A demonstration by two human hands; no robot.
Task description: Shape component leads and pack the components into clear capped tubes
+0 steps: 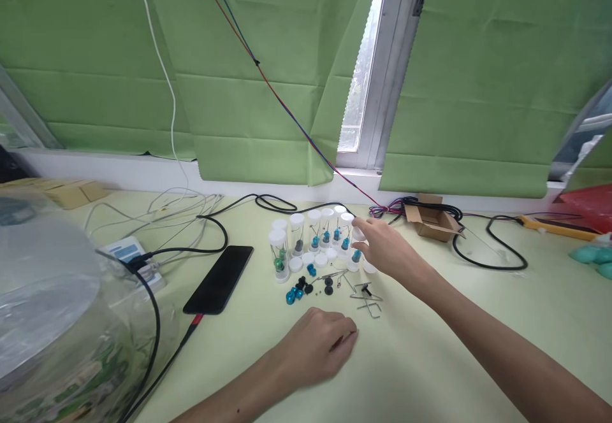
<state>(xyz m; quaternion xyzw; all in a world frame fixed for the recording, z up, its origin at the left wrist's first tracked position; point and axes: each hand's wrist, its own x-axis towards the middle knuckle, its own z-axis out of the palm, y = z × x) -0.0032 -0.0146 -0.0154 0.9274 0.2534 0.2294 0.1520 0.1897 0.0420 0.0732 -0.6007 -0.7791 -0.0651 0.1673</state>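
Observation:
My right hand [382, 243] reaches in from the right, thumb and fingers closed about the top of a clear tube [354, 262] with a blue piece inside. Several more clear tubes with white caps [297, 235] stand in a cluster to its left, holding blue, green or dark pieces. Closer to me, my left hand [318, 343] rests on the table, fingers curled, with nothing visible in it. Between the hands lie blue knobs [291, 295], black round parts [328, 286] and bent metal rods [369, 302]. Loose white caps [320, 260] lie among the tubes.
A black phone [218, 281] with a cable lies left of the tubes. A large clear plastic container [48, 308] fills the near left. Cables [277, 204] run along the back, by a small open cardboard box [433, 219]. A yellow tool [557, 227] lies far right.

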